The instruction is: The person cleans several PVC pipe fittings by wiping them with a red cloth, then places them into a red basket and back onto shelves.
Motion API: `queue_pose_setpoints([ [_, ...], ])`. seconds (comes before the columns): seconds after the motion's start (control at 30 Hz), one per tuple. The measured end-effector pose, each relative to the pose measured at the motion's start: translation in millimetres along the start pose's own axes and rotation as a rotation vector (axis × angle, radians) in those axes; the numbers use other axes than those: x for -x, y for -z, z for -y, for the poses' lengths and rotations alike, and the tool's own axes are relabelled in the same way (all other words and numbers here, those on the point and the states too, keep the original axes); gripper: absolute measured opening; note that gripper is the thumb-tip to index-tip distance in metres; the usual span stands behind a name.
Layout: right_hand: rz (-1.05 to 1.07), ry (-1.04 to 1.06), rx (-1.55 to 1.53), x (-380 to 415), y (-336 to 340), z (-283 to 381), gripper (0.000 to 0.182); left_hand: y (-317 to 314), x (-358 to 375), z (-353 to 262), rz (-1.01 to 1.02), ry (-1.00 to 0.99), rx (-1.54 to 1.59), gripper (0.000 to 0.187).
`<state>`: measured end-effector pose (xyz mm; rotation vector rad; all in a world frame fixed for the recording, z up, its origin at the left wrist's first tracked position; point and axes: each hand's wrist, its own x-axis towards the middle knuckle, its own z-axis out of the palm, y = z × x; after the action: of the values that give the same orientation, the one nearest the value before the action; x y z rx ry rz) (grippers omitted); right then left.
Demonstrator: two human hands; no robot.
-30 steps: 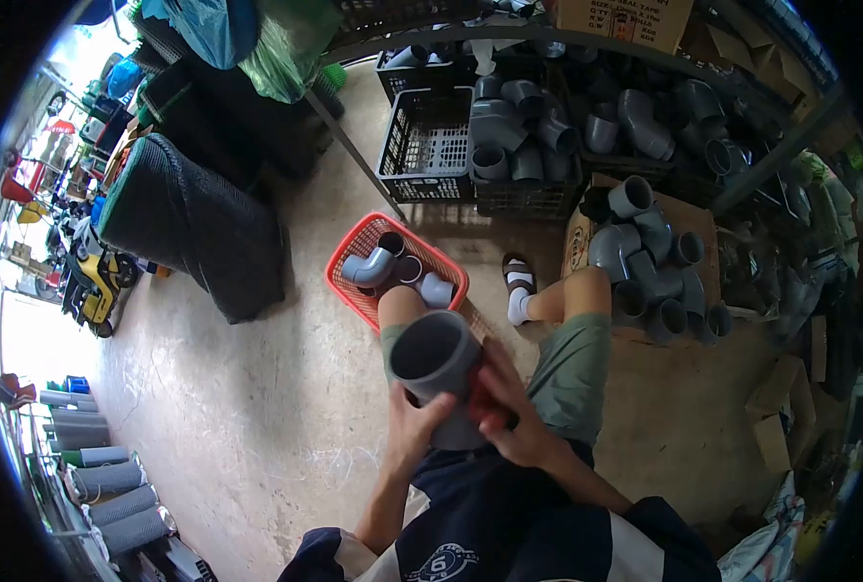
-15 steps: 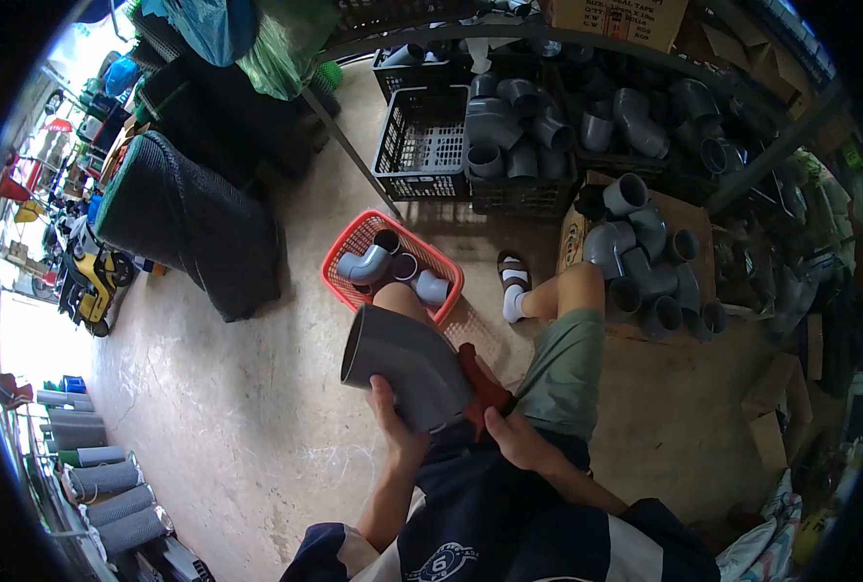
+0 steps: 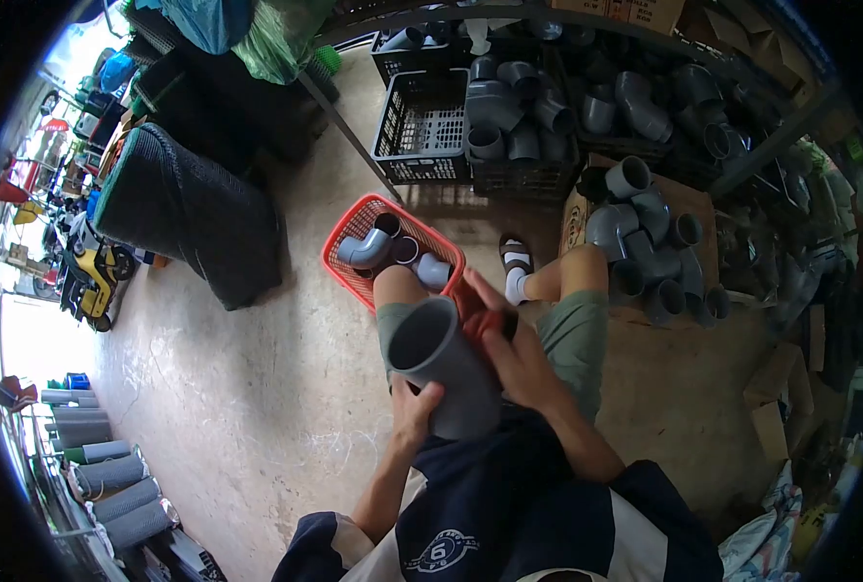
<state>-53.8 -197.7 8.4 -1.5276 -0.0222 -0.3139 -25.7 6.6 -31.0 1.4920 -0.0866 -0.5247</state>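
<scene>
A large grey pipe elbow (image 3: pixel 462 393) is held over my lap, its wide open end facing up. My left hand (image 3: pixel 414 412) grips its left side, thumb across the outside and fingers partly hidden behind it. My right hand (image 3: pixel 523 367) is closed around a crumpled red cloth (image 3: pixel 478 318) at the elbow's upper right side. Just beyond my knee stands a red plastic basket (image 3: pixel 429 226). Inside it lie several smaller grey fittings, among them a pipe elbow (image 3: pixel 363 249).
Grey elbows (image 3: pixel 611 231) are piled on a cardboard box (image 3: pixel 574 218) by my right leg. Black crates (image 3: pixel 422 173) stand at the back, some filled with fittings. A slanted metal post (image 3: pixel 354 141) rises behind the basket. Dark mesh rolls (image 3: pixel 194 213) stand at left.
The elbow has turned so its open end now faces up toward me. My right hand and the red cloth have moved up along its side.
</scene>
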Motion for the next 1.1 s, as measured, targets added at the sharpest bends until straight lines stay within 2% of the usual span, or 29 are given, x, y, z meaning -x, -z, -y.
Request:
queue_pose_setpoints([
  [0.03,-0.042,-0.023,-0.102,-4.1,1.4,-5.3,0.054,3.7,1.8,5.1,0.075,0.045,0.003,0.098],
  [0.13,0.084,0.049,-0.111,5.3,-4.8,-11.7,0.054,-3.0,4.3,-9.5,0.108,0.009,0.133,0.095],
  [0.23,0.087,0.085,0.129,36.1,-15.3,1.9,0.054,-10.1,-1.9,-16.5,-0.049,0.074,0.405,0.085],
  [0.33,0.007,-0.009,0.086,59.2,-34.5,-5.7,0.058,-6.6,-12.6,-26.3,-0.064,0.133,0.505,0.080],
  [0.43,-0.010,-0.014,-0.009,45.7,-24.4,-3.3,0.055,-2.0,-4.8,-16.5,0.025,0.170,0.399,0.089],
  [0.53,-0.110,-0.154,-0.258,16.2,-13.6,3.4,0.051,1.6,0.7,-26.7,0.209,0.077,0.055,0.097],
  [0.57,-0.039,-0.101,-0.165,5.0,-1.7,5.2,0.047,-2.6,1.9,-33.1,0.211,0.152,0.063,0.101],
  [0.67,-0.042,-0.261,-0.312,7.5,-4.3,10.1,0.050,3.7,-6.1,-28.6,0.215,0.056,0.074,0.097],
  [0.7,-0.036,-0.181,-0.219,10.2,-5.8,7.4,0.051,-2.8,-10.4,-33.1,0.184,-0.123,0.027,0.092],
  [0.77,-0.025,-0.037,-0.035,26.3,-14.9,-2.5,0.053,-8.3,-17.5,-24.7,0.013,-0.100,0.296,0.091],
  [0.8,-0.030,-0.044,-0.027,36.3,-21.6,-4.5,0.055,-12.3,-18.5,-22.6,-0.080,-0.085,0.430,0.091],
  [0.9,-0.012,-0.027,0.050,45.1,-30.1,-9.1,0.057,-31.0,-27.8,-41.2,-0.202,-0.026,0.520,0.091],
  [1.0,-0.003,-0.171,-0.251,28.9,-17.7,8.2,0.056,-4.3,-19.1,-7.7,-0.173,-0.074,0.335,0.102],
  [1.1,-0.119,-0.164,-0.426,3.1,-5.5,6.1,0.053,9.1,-6.1,-24.1,0.163,-0.025,-0.057,0.111],
])
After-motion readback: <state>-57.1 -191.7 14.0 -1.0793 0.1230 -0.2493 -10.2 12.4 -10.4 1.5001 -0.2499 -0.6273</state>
